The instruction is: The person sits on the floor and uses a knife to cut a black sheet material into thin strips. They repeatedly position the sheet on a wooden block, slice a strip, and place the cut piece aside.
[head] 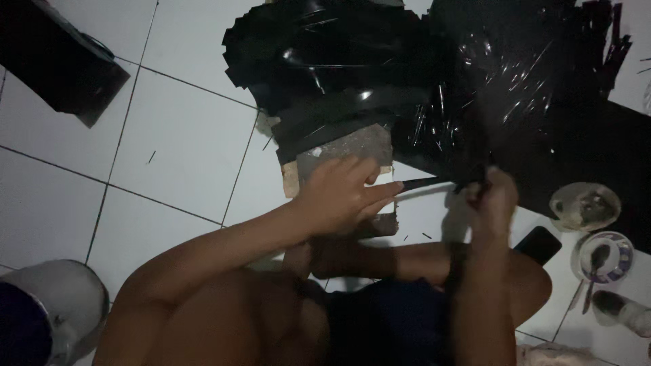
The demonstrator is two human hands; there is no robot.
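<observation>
head view: only one camera here, looking down at a person sitting on a white tiled floor [183,135], pretty dim lighting

black strip: a thin black strip [426,182] runs roughly level between the two hands, just in front of the knees, over a small board-like block [352,152] lying on the tiles

left hand: the left hand [339,193] is palm down with its fingers [380,194] stretched out toward the right, fingertips lying along the near end of the strip, pressing or pinching it, can't tell which; forearm comes in from lower left across the thigh

right hand: the right hand [494,196] is curled into a loose fist around the far end of the strip, fingers closed on it; there may be a small tool in there too, but it's too dark to tell; forearm rises nearly straight up from the bottom edge

black pile: big heap of shiny black sheets [339,61] and crinkly black plastic film [515,74] right behind the block, filling the top middle and right

other stuff: dark flat panel [57,57] top left on the tiles, grey rounded container [54,312] bottom left, dark phone-like slab [539,244] by the right knee, a clear glass dish [584,207] and a small round cup with a spoon in it [603,256] on the right

labels: no readable packaging anywhere
</observation>
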